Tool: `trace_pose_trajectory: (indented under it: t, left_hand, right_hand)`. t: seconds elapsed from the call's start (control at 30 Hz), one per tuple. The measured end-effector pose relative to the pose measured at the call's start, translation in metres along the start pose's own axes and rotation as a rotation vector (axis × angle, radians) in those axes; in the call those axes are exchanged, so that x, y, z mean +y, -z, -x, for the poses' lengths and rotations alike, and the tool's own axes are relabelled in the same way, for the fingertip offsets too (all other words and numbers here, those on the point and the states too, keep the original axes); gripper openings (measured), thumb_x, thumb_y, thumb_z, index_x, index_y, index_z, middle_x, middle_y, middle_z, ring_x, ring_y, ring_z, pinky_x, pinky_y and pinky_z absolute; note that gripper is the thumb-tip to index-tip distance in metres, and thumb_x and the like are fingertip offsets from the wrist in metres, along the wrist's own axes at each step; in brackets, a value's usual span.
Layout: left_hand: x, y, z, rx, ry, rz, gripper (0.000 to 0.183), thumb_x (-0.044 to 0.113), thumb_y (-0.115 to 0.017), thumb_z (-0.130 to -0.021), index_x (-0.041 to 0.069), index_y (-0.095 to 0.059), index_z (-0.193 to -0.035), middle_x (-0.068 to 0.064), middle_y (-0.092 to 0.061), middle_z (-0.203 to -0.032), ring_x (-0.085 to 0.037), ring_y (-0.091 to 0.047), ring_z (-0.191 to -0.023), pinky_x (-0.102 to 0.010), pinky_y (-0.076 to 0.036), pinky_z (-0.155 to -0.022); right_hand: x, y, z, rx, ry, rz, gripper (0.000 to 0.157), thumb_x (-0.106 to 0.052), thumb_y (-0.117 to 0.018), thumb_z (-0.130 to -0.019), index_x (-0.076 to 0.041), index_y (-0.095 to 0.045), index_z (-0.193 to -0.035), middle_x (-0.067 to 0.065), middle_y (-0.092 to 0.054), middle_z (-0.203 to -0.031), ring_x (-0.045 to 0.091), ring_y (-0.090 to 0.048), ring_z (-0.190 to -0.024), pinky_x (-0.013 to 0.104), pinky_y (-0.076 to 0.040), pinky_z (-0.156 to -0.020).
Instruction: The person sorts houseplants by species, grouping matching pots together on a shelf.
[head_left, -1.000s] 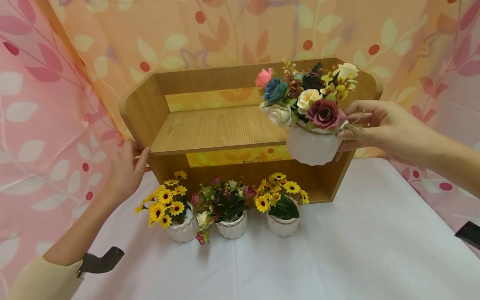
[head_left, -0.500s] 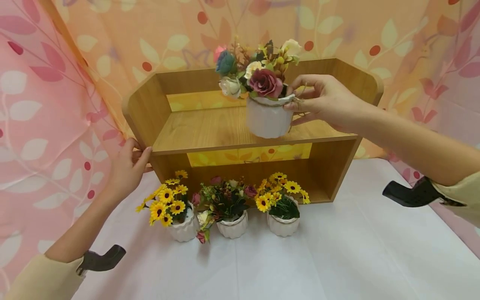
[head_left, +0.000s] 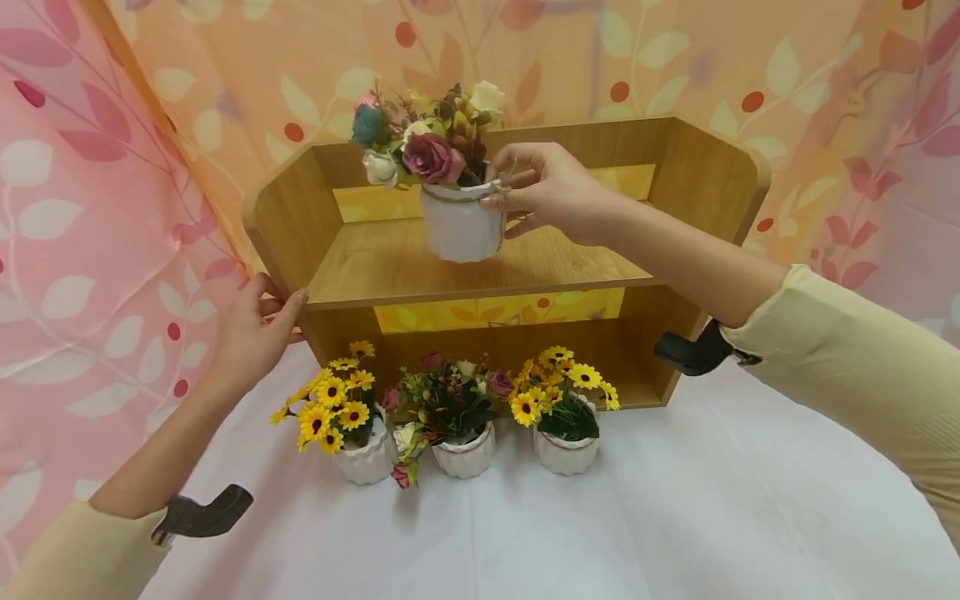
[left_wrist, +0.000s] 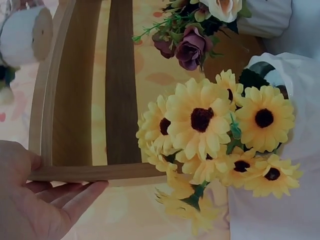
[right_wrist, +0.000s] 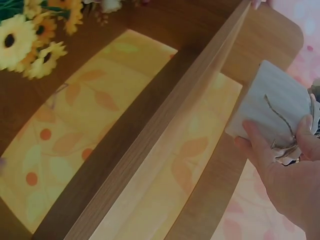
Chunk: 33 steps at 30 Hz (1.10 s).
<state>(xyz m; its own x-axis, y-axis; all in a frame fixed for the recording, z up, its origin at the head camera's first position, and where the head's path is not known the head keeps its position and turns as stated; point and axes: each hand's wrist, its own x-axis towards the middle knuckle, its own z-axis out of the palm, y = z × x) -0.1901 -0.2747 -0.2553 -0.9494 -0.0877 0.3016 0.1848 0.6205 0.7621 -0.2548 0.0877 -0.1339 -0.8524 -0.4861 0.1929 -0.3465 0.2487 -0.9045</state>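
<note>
My right hand [head_left: 553, 190] grips the rim of a white flowerpot [head_left: 459, 225], thumb outside, twine tied around it. Mixed artificial roses [head_left: 432, 158] fill this pot: burgundy, cream and blue ones. It is held over the upper board of a two-tier wooden shelf [head_left: 360, 271], left of its middle. In the right wrist view the pot [right_wrist: 275, 100] shows its side and twine between thumb and fingers. My left hand [head_left: 258, 333] holds the shelf's left side panel. Seen from the left wrist, the fingers [left_wrist: 82, 200] lie along the panel's outer face, with the thumb on the other side.
Before the shelf, on a white cloth [head_left: 525, 542], stand three white pots: yellow daisy-like flowers [head_left: 330, 404] at left, mixed roses [head_left: 453, 400] in the middle, more yellow flowers [head_left: 562, 383] at right. A patterned curtain [head_left: 487, 50] hangs behind.
My right hand has carried the pot of roses leftward and somewhat up, from the shelf's right front to over its upper board. My left hand stays on the side panel.
</note>
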Motion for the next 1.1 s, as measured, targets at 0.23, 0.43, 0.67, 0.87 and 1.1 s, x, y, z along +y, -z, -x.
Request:
trace_pose_trajectory:
  t: [0.23, 0.43, 0.67, 0.87, 1.1]
  left_hand:
    - [0.003, 0.002, 0.002, -0.002, 0.0, 0.004, 0.046, 0.034, -0.051, -0.104, -0.007, -0.041, -0.123, -0.035, -0.054, -0.132, -0.052, -0.061, -0.114, -0.017, -0.056, -0.058]
    - [0.004, 0.002, 0.003, -0.013, 0.018, -0.022, 0.048, 0.037, -0.049, -0.105, -0.006, -0.04, -0.125, -0.034, -0.053, -0.137, -0.052, -0.06, -0.117, -0.017, -0.057, -0.06]
    - [0.005, 0.0, 0.004, -0.015, -0.026, -0.066, 0.048, 0.035, -0.046, -0.106, -0.007, -0.038, -0.129, -0.033, -0.052, -0.136, -0.052, -0.06, -0.117, -0.016, -0.056, -0.061]
    - [0.002, -0.001, 0.005, 0.008, -0.06, -0.083, 0.045, 0.032, -0.046, -0.106, -0.008, -0.04, -0.125, -0.033, -0.056, -0.129, -0.051, -0.063, -0.111, -0.012, -0.054, -0.058]
    - [0.0, -0.003, 0.004, 0.011, -0.071, -0.077, 0.044, 0.031, -0.046, -0.106, -0.008, -0.04, -0.126, -0.033, -0.057, -0.127, -0.051, -0.063, -0.111, -0.011, -0.053, -0.058]
  right_hand:
    - [-0.002, -0.024, -0.025, -0.027, 0.034, 0.008, 0.014, -0.005, -0.061, -0.098, -0.003, -0.053, -0.11, 0.013, -0.059, -0.122, 0.029, -0.062, -0.115, 0.049, -0.058, -0.088]
    - [-0.001, -0.046, -0.046, -0.03, 0.03, 0.007, 0.014, -0.005, -0.064, -0.097, -0.005, -0.055, -0.107, 0.012, -0.06, -0.12, 0.025, -0.064, -0.106, 0.05, -0.059, -0.085]
    - [0.008, -0.068, -0.064, -0.026, 0.06, -0.037, 0.011, 0.0, -0.065, -0.095, -0.005, -0.056, -0.101, 0.007, -0.056, -0.103, 0.017, -0.063, -0.087, 0.055, -0.059, -0.08]
    - [0.017, -0.082, -0.07, -0.036, 0.066, -0.052, 0.009, 0.002, -0.062, -0.096, -0.002, -0.057, -0.101, 0.012, -0.056, -0.129, 0.014, -0.066, -0.087, 0.056, -0.058, -0.079]
    - [0.022, -0.086, -0.07, -0.007, 0.052, -0.042, 0.016, -0.003, -0.068, -0.094, -0.003, -0.058, -0.106, 0.009, -0.044, -0.151, 0.019, -0.065, -0.095, 0.057, -0.058, -0.082]
